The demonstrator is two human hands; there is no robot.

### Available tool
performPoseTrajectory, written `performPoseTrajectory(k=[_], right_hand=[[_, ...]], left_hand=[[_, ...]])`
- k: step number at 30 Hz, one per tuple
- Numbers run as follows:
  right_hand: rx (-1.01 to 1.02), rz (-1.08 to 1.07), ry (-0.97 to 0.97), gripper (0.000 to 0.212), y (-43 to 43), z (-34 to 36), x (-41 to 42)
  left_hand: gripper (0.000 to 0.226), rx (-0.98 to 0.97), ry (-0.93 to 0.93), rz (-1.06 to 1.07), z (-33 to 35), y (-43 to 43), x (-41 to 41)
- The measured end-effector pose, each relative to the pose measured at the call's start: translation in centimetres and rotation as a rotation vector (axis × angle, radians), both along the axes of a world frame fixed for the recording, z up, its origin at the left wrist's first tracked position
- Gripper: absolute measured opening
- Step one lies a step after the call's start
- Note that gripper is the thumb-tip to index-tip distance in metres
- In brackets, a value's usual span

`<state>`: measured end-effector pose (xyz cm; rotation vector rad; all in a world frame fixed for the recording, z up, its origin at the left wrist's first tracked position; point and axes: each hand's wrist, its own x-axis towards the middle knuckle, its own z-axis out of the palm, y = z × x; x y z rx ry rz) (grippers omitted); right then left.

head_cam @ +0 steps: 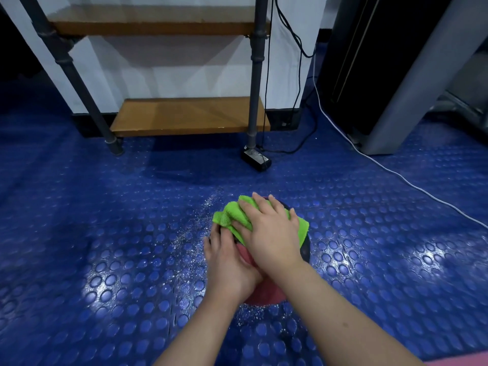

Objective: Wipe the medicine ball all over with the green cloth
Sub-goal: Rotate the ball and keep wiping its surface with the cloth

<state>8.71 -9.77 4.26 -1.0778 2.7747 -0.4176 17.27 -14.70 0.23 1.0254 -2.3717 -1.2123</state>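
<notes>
1. Left hand (232, 262): we found it laid against the near left side of the medicine ball (266, 293), fingers extended along the curve and grasping nothing.
2. Right hand (272, 233): we noted it spread palm-down on the green cloth (229, 216), fingers splayed and pressing, not clenched round it.
3. Green cloth: bunched in folds over the top of the ball, under the right palm. Its edges showed left of the fingers and at the right beyond the little finger.
4. Medicine ball: red and dark panels, sitting on the floor (92, 247) directly before us and largely covered by both hands.
5. Floor: blue, glossy, studded with round raised dots. We logged white specks (190, 233) scattered left of the ball and just in front of it.
6. Power brick (257, 157): black, on the floor beyond the ball, beside the right leg of the shelf unit (187, 116).
7. Shelf unit: wooden boards on grey pipe legs, against a white wall.
8. White cable (396, 173): trailing across the floor at far right.
</notes>
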Motion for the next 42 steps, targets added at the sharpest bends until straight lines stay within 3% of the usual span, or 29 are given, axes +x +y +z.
performPoseTrajectory(k=[9, 20, 28, 32, 35, 42], right_hand=[[0.036, -0.042, -0.050, 0.049, -1.4, 0.5, -0.7], [-0.011, -0.256, -0.206, 0.027, -3.1, 1.4, -5.2], [-0.039, -0.379, -0.321, 0.030, -2.4, 0.2, -8.5], [-0.215, -0.271, -0.211, 0.035, -1.0, 0.4, -7.3], [-0.114, -0.069, -0.045, 0.034, 0.4, 0.8, -3.7], [-0.090, -0.019, 0.118, 0.032, 1.0, 0.4, -2.0]], left_hand=[[0.134, -0.009, 0.030, -0.021, -0.3, -0.5, 0.4], [0.151, 0.091, -0.044, -0.022, -0.1, 0.0, 0.5], [0.151, 0.063, -0.021, -0.037, -0.8, 0.6, 1.1], [0.149, 0.018, -0.009, -0.033, -1.1, 0.7, 1.2], [0.149, 0.006, 0.000, -0.041, -1.1, 0.2, 0.9], [0.145, 0.055, -0.002, -0.044, -0.5, -0.4, 0.3]])
